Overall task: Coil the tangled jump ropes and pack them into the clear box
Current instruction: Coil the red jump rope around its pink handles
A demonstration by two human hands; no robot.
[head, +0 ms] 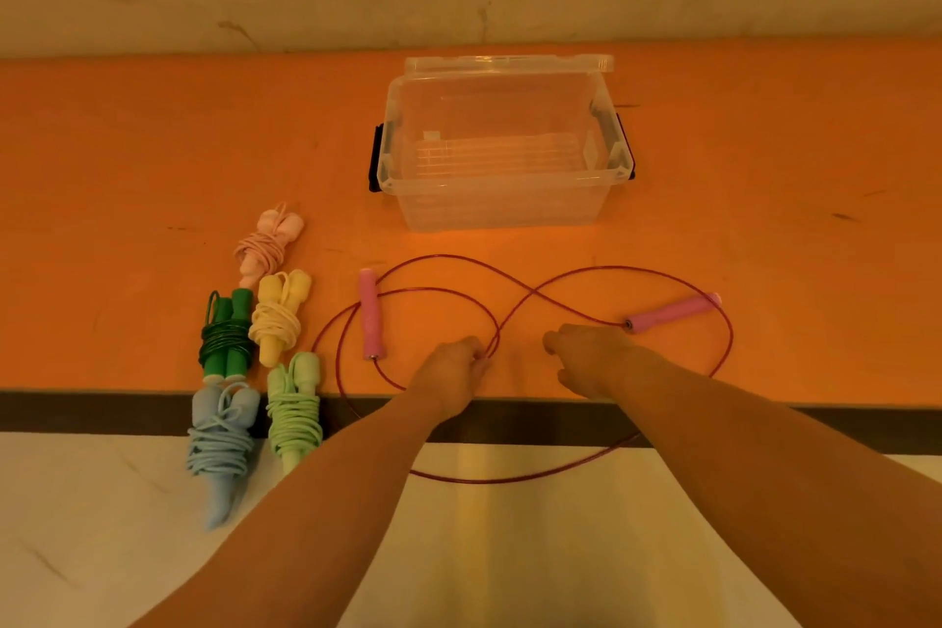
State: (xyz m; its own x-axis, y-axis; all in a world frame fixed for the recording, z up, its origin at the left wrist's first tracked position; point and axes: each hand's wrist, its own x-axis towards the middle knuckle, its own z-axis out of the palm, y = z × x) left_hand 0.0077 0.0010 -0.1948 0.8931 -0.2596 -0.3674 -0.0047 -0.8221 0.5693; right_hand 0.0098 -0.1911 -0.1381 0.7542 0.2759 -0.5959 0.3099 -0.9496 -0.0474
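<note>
with the left hand [451,372] pinching the red cord [535,293] at its crossing and the right hand [594,360] loose, bring both pink handles [371,314] together first, then wind evenly.

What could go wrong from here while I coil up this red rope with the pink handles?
The red cord loops off the table edge, so pulling may drag it down. Your left hand pinches where strands cross, which could tighten a tangle. A sweeping cord might also knock the light green bundle or blue bundle, which overhang the edge.
</note>
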